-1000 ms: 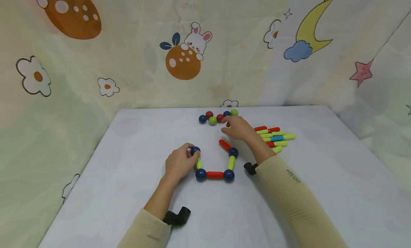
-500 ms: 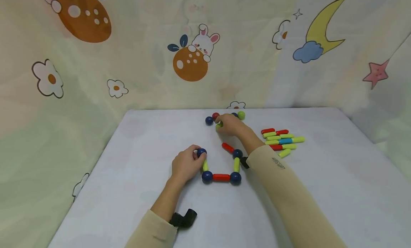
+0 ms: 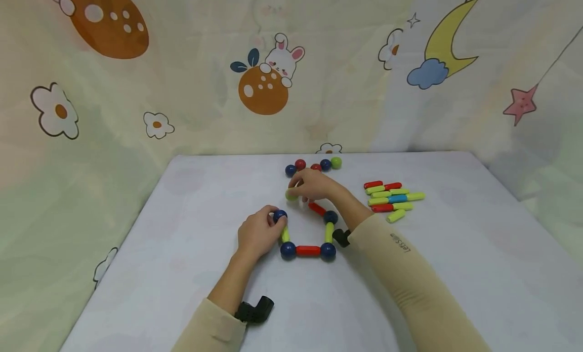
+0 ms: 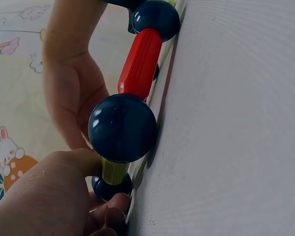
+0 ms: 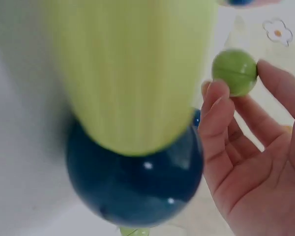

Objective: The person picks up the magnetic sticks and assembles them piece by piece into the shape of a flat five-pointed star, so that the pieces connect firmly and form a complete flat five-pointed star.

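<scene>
The right hand (image 3: 314, 184) is moving away from the loose balls (image 3: 325, 164) at 12 o'clock and is now carrying the green ball (image 5: 234, 72) toward the assembly (image 3: 308, 250), pinching it securely. Relative to the assembly's centre in the head view, the green ball is sitting at 11 o'clock, near the assembly but apart from it. The left hand (image 3: 257, 233) is staying at the 10 o'clock corner, gripping the blue ball (image 3: 280, 217) there and apparently steadying the assembly. From the second blue ball (image 3: 330, 217), at 2 o'clock, the red rod (image 3: 317, 208) is pointing toward 10 o'clock, its free end lying just beside the right hand. The work is apparently passing from picking a part to positioning it; the green ball is not yet joining any rod.
</scene>
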{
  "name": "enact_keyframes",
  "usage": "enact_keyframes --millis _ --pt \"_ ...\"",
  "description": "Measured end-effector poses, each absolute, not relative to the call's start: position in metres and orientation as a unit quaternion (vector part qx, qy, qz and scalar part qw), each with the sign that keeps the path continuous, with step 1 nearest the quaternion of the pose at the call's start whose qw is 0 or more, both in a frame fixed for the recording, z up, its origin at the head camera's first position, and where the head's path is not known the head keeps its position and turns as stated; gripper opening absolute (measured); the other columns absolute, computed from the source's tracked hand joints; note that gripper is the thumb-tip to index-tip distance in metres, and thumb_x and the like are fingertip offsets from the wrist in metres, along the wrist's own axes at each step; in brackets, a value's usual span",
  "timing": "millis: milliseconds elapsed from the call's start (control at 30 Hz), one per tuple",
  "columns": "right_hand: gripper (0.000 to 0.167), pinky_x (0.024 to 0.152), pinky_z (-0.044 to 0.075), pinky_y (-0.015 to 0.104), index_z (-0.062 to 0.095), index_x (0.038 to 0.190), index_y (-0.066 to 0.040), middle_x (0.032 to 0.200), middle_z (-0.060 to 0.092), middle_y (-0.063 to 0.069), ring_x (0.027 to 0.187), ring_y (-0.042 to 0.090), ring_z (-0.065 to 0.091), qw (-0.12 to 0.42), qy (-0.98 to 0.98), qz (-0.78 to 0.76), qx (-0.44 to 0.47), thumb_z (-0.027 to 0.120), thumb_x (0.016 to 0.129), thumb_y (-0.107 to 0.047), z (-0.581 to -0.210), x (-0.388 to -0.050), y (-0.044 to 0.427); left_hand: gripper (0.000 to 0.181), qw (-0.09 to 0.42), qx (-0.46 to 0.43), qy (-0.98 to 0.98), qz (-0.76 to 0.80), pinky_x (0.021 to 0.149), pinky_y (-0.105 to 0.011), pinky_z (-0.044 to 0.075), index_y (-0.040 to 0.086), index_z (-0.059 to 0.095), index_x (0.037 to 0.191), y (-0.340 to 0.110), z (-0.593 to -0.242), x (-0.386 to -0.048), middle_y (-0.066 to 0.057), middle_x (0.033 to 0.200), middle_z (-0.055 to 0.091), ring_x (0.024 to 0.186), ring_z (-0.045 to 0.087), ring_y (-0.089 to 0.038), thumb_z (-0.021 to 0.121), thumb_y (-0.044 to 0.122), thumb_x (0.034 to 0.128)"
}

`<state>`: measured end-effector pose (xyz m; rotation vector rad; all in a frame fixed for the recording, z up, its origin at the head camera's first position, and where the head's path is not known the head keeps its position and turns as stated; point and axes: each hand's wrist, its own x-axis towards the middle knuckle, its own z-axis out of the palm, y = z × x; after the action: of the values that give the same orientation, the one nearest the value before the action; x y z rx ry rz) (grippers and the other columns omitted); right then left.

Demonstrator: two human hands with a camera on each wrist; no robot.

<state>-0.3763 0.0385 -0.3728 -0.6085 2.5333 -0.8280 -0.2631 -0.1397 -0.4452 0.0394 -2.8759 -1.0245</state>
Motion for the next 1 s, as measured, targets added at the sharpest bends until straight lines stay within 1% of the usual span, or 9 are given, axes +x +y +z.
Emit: enact_keyframes --millis 100,200,267,400,500,633,733,900,1000 --pt "0.032 0.068 0.056 0.027 0.071 0.123 -0.009 0.111 0.072 0.009 0.080 0.024 0.069 0.215 0.904 -0.292 -0.226 0.070 0.098 -0.030 -0.375 -0.373 0.034 0.040 0.044 0.017 -0.940 -0.338 0.057 -0.030 0.036 0.015 0.070 0.124 -0.140 -0.445 -0.263 0.001 0.073 0.060 0.063 0.052 -0.018 0.065 0.043 0.0968" --pt "0.031 0.071 0.057 0.028 0.071 0.123 -0.010 0.114 0.072 0.010 0.082 0.024 0.069 0.207 0.907 -0.291 -0.223 0.070 0.098 -0.029 -0.379 -0.371 0.034 0.040 0.045 0.018 -0.940 -0.338 0.058 -0.030 0.036 0.015 0.070 0.125 -0.141 -0.444 -0.263 0.001 0.073 0.060 0.063 0.053 -0.018 0.065 0.043 0.0965" --pt "0.032 0.078 0.058 0.029 0.071 0.125 -0.011 0.118 0.072 0.011 0.089 0.023 0.068 0.196 0.913 -0.286 -0.215 0.070 0.099 -0.029 -0.382 -0.372 0.035 0.040 0.046 0.018 -0.940 -0.337 0.058 -0.030 0.037 0.015 0.070 0.125 -0.141 -0.443 -0.263 0.001 0.073 0.060 0.063 0.053 -0.019 0.065 0.043 0.0965" --pt "0.034 0.093 0.057 0.035 0.070 0.129 -0.011 0.125 0.070 0.011 0.104 0.024 0.066 0.178 0.923 -0.275 -0.204 0.069 0.100 -0.029 -0.388 -0.373 0.040 0.040 0.048 0.015 -0.941 -0.335 0.058 -0.030 0.037 0.014 0.070 0.124 -0.140 -0.444 -0.263 0.001 0.074 0.060 0.064 0.053 -0.018 0.065 0.043 0.0965" --pt "0.034 0.098 0.055 0.038 0.070 0.129 -0.010 0.125 0.071 0.012 0.108 0.025 0.065 0.174 0.925 -0.267 -0.207 0.068 0.100 -0.028 -0.390 -0.374 0.044 0.040 0.049 0.012 -0.941 -0.336 0.058 -0.029 0.037 0.014 0.070 0.124 -0.140 -0.445 -0.263 0.001 0.074 0.061 0.065 0.053 -0.018 0.065 0.043 0.0964" --pt "0.032 0.096 0.055 0.038 0.071 0.126 -0.009 0.121 0.072 0.011 0.105 0.025 0.065 0.173 0.926 -0.255 -0.216 0.067 0.099 -0.025 -0.389 -0.373 0.050 0.040 0.049 0.010 -0.941 -0.336 0.058 -0.030 0.038 0.014 0.070 0.123 -0.139 -0.445 -0.263 0.001 0.074 0.061 0.065 0.053 -0.018 0.065 0.043 0.0962" --pt "0.031 0.092 0.055 0.035 0.072 0.126 -0.010 0.120 0.072 0.009 0.104 0.024 0.063 0.178 0.929 -0.239 -0.220 0.066 0.100 -0.026 -0.388 -0.372 0.052 0.040 0.052 0.010 -0.941 -0.334 0.058 -0.029 0.038 0.015 0.071 0.123 -0.139 -0.445 -0.263 0.002 0.074 0.061 0.065 0.053 -0.017 0.065 0.043 0.0962" --pt "0.032 0.078 0.051 0.030 0.069 0.128 -0.014 0.115 0.068 0.008 0.094 0.023 0.060 0.198 0.934 -0.217 -0.204 0.063 0.102 -0.032 -0.385 -0.367 0.053 0.040 0.051 0.012 -0.940 -0.336 0.058 -0.030 0.037 0.014 0.070 0.123 -0.139 -0.446 -0.263 0.001 0.074 0.061 0.065 0.053 -0.018 0.065 0.043 0.0963" --pt "0.032 0.075 0.049 0.030 0.067 0.128 -0.015 0.111 0.067 0.008 0.092 0.022 0.060 0.204 0.936 -0.207 -0.198 0.062 0.102 -0.033 -0.384 -0.364 0.053 0.040 0.048 0.014 -0.940 -0.337 0.058 -0.030 0.037 0.014 0.070 0.124 -0.139 -0.446 -0.263 0.001 0.074 0.061 0.065 0.054 -0.018 0.065 0.043 0.0964"
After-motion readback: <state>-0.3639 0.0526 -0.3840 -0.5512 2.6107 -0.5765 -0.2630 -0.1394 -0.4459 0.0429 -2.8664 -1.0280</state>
